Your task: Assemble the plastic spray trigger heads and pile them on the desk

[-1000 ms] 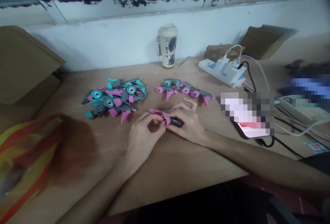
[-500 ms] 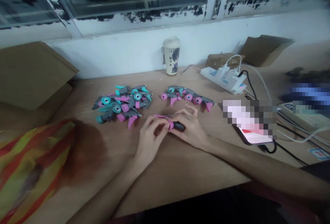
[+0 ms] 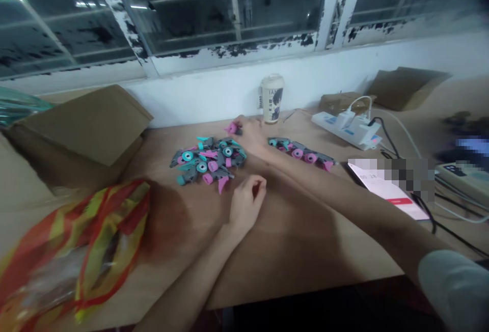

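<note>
My right hand (image 3: 251,134) reaches to the back of the table, behind the pile, with its fingers closed on a pink and grey trigger spray head (image 3: 232,128). Much of that piece is hidden by the fingers. Nearer the front, my left hand (image 3: 247,202) hovers over the table, thumb and fingertips curled together, with nothing visible in them. Left of it lies a pile of trigger spray heads (image 3: 208,154), grey with teal or pink parts. To the right, beyond my right forearm, a short row of similar spray heads (image 3: 303,154) lies on the table.
A printed coffee cup (image 3: 272,99) stands by the wall. On the right are a white power strip (image 3: 340,127), cables and a lit phone (image 3: 382,189). A cardboard box (image 3: 99,126) and a red-yellow plastic bag (image 3: 95,240) occupy the left. The table's front edge is near me.
My right hand has left my left hand and moved to the back with the spray head. My left hand has let go of it. The whole view has shifted, too.
</note>
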{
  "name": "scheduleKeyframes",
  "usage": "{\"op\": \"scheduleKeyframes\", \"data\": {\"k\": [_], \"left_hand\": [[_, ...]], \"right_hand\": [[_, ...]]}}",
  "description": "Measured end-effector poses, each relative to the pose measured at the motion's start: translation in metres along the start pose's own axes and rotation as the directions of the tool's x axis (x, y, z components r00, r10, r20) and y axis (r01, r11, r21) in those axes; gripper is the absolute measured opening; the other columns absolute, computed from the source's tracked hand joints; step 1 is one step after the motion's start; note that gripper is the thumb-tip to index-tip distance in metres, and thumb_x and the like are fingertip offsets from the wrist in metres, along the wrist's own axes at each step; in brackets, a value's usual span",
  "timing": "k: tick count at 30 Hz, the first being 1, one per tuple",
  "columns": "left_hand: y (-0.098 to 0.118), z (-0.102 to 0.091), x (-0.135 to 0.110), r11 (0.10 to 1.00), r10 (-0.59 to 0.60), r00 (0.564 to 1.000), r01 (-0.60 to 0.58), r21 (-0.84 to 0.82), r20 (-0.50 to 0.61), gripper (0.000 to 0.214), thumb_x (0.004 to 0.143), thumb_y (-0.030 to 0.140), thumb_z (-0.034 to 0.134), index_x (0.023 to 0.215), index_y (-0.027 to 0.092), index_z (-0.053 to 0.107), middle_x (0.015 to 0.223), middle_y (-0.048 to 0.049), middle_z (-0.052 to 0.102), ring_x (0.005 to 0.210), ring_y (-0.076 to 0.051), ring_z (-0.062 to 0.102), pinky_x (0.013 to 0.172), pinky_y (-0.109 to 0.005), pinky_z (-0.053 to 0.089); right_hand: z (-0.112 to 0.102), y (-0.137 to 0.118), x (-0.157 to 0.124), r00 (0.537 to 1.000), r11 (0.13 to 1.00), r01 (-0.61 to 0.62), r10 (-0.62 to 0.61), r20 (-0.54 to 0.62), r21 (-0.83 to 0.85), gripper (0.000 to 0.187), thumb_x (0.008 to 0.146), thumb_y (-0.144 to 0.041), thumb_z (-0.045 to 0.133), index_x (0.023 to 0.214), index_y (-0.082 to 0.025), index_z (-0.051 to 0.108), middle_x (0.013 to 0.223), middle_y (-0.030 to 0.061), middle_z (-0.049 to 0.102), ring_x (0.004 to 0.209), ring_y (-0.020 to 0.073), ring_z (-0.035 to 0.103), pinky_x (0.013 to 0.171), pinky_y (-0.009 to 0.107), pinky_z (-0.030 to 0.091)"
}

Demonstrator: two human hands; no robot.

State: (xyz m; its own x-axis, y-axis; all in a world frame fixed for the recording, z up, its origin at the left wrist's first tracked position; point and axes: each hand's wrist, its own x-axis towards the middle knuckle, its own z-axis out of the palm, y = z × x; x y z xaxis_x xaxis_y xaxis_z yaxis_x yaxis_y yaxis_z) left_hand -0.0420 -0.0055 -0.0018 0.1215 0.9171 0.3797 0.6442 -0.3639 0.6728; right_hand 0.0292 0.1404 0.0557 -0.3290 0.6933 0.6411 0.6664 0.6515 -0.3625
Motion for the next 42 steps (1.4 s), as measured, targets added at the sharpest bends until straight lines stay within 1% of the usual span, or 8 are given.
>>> {"op": "scheduleKeyframes", "data": {"k": [4,7,13,21,25,32,38,42], "left_hand": [[-0.003,0.002,0.000,0.996,0.006,0.998,-0.011,0.084,0.063,0.013,0.086,0.021,0.045,0.083,0.017,0.058,0.072,-0.0028,0.063,0.070,-0.017,0.061,0.069,-0.030,0.046],[-0.005,0.004,0.001,0.992,-0.011,0.998,0.002,0.129,0.067,0.011,0.083,0.019,0.049,0.079,0.016,0.059,0.075,-0.0043,0.065,0.072,-0.018,0.060,0.069,-0.030,0.045],[-0.006,0.005,0.002,0.991,0.027,0.994,-0.040,0.127,0.102,0.011,0.083,0.017,0.049,0.082,0.020,0.060,0.078,-0.0001,0.065,0.074,-0.015,0.060,0.068,-0.026,0.043],[-0.004,0.003,0.004,0.987,0.003,0.987,-0.028,0.156,0.159,0.011,0.083,0.019,0.048,0.082,0.020,0.059,0.077,-0.0002,0.065,0.074,-0.016,0.060,0.065,-0.026,0.042],[-0.003,0.003,0.003,0.987,0.005,0.986,-0.031,0.158,0.165,0.012,0.083,0.019,0.048,0.083,0.020,0.060,0.078,-0.0006,0.065,0.074,-0.016,0.060,0.066,-0.026,0.042],[-0.005,0.004,0.003,0.986,-0.002,0.986,-0.026,0.164,0.168,0.012,0.084,0.020,0.048,0.084,0.020,0.060,0.076,-0.0009,0.066,0.072,-0.015,0.060,0.065,-0.026,0.042],[-0.004,0.004,0.002,0.987,0.017,0.985,-0.045,0.155,0.172,0.011,0.083,0.018,0.049,0.082,0.020,0.060,0.075,0.0000,0.064,0.070,-0.015,0.059,0.063,-0.025,0.042],[-0.002,0.002,0.003,0.986,0.046,0.988,-0.068,0.150,0.146,0.010,0.081,0.015,0.050,0.080,0.020,0.059,0.072,0.0008,0.063,0.068,-0.014,0.058,0.063,-0.024,0.042]], "right_hand": [[0.031,-0.031,-0.003,0.978,0.997,0.073,-0.068,0.199,-0.013,0.027,0.082,-0.032,0.060,0.103,-0.015,0.061,0.104,0.0116,0.067,0.105,0.0269,0.058,0.100,0.051,0.028],[0.030,-0.036,-0.018,0.950,0.985,0.169,-0.168,0.265,0.018,0.032,0.082,-0.030,0.061,0.112,-0.018,0.060,0.121,0.0105,0.061,0.115,0.0239,0.053,0.100,0.041,0.033],[-0.020,0.013,-0.031,0.932,0.982,0.184,-0.157,0.327,-0.051,0.037,0.086,-0.034,0.054,0.120,-0.018,0.057,0.129,0.0069,0.056,0.120,0.0193,0.049,0.100,0.029,0.036],[-0.076,0.086,-0.045,0.917,0.964,0.070,0.039,0.397,-0.258,0.023,0.086,-0.026,0.050,0.100,-0.024,0.068,0.106,0.0051,0.069,0.097,0.0223,0.061,0.091,0.039,0.039],[-0.062,0.081,-0.046,0.897,0.952,0.119,0.018,0.442,-0.281,0.026,0.082,-0.034,0.055,0.104,-0.025,0.066,0.105,0.0068,0.069,0.105,0.0269,0.057,0.095,0.048,0.031],[-0.026,0.069,-0.039,0.882,0.939,0.178,-0.019,0.472,-0.294,0.022,0.077,-0.018,0.059,0.097,-0.021,0.067,0.108,0.0092,0.066,0.108,0.0290,0.054,0.100,0.050,0.021],[-0.041,0.051,-0.066,0.912,0.943,0.193,-0.069,0.405,-0.272,0.020,0.083,-0.022,0.055,0.102,-0.020,0.062,0.105,0.0096,0.066,0.110,0.0266,0.053,0.103,0.050,0.016],[-0.061,0.038,-0.111,0.914,0.975,0.221,-0.195,0.357,-0.034,0.018,0.083,-0.026,0.057,0.100,-0.022,0.061,0.099,0.0042,0.068,0.101,0.0222,0.058,0.102,0.049,0.019]]}}
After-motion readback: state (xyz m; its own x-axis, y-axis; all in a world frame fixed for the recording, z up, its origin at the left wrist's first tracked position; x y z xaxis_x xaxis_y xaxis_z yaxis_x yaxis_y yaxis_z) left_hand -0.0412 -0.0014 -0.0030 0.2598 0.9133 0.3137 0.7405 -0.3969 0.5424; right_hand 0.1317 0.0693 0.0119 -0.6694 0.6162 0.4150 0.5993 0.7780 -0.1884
